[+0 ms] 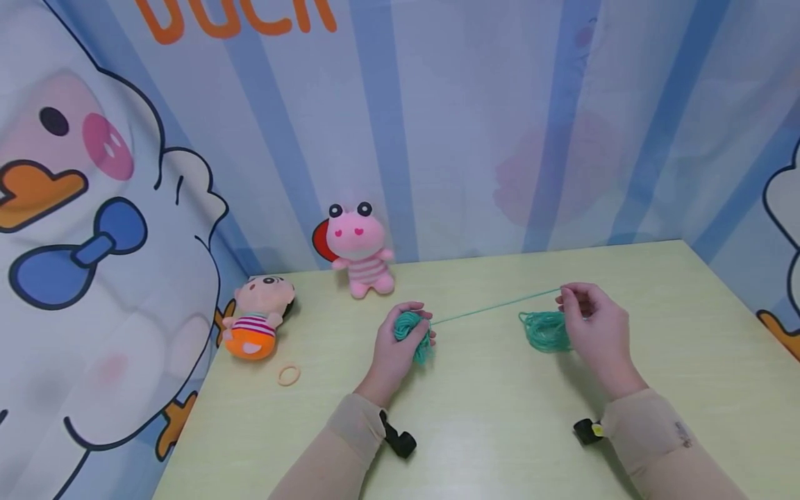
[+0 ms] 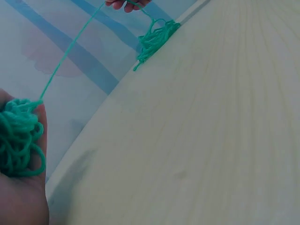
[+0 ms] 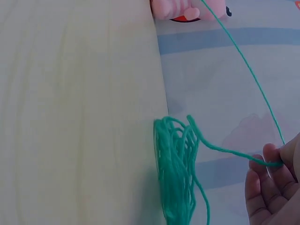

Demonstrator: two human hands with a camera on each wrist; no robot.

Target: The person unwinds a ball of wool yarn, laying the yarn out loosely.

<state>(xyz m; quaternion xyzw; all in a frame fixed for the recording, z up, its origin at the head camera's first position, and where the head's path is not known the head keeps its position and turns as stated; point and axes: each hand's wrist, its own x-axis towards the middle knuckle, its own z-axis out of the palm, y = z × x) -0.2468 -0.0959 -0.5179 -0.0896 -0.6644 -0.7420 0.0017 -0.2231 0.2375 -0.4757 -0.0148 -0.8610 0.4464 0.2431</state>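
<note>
In the head view my left hand (image 1: 392,354) grips a bundle of green yarn (image 1: 409,326), its thumb lying across the loops. A taut strand (image 1: 496,305) runs from that bundle up to my right hand (image 1: 596,333), which pinches it between thumb and fingertips. Just left of the right hand, a looser coil of the same green yarn (image 1: 544,331) lies on the table. The right wrist view shows the strand passing through the pinch and on to this coil (image 3: 176,173). Loops of the held bundle (image 2: 21,136) bulge out of the left palm in the left wrist view.
A pink plush toy (image 1: 359,253) stands at the table's back edge. Left of it a plush doll in orange shorts (image 1: 256,319) leans back, with a small beige ring (image 1: 289,376) in front. A printed curtain (image 1: 450,139) rises behind the pale wooden table (image 1: 487,430).
</note>
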